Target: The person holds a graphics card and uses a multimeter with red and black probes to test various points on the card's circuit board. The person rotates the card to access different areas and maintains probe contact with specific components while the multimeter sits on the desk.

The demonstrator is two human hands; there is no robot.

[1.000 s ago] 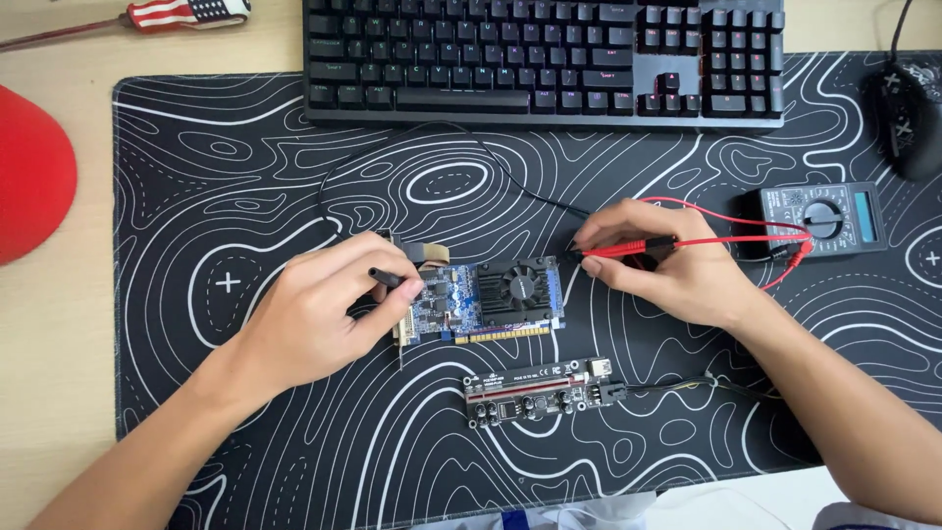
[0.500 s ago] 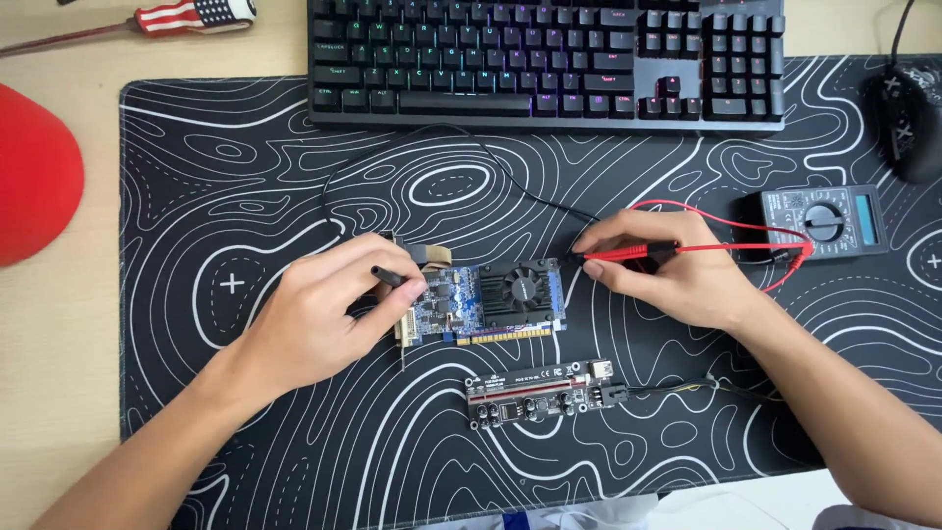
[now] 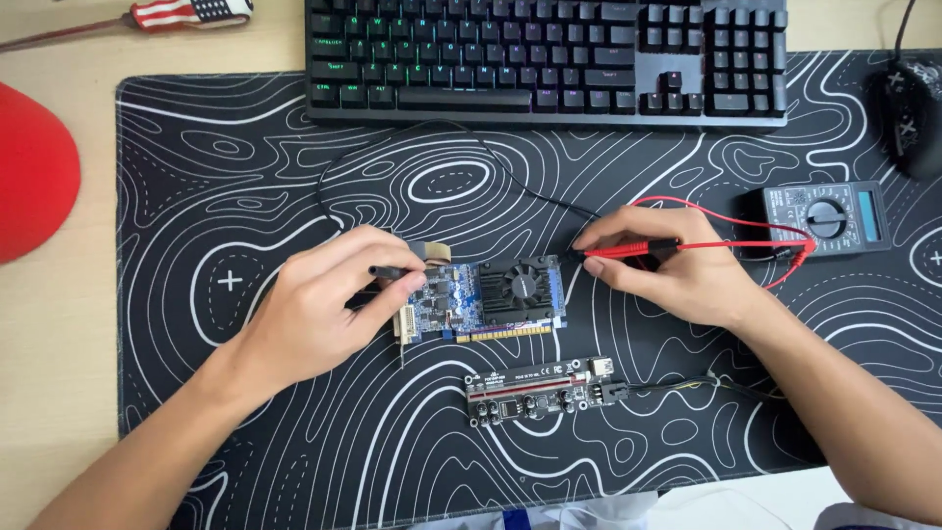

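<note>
A small blue graphics card (image 3: 491, 299) with a black fan lies flat in the middle of the black patterned desk mat (image 3: 196, 177). My left hand (image 3: 324, 304) grips a black test probe (image 3: 388, 272) at the card's left end, its tip on the board. At the card's upper right corner, my right hand (image 3: 677, 270) pinches a red test probe (image 3: 628, 250) with the tip against the card's edge. Red and black leads run to a black multimeter (image 3: 827, 218) at the right.
A narrow black riser board (image 3: 540, 390) with a cable lies just below the card. A black keyboard (image 3: 545, 59) spans the mat's far edge, and a black mouse (image 3: 908, 103) sits at the far right. A red cap (image 3: 34, 172) and a screwdriver (image 3: 147, 18) rest on the wooden desk at the left.
</note>
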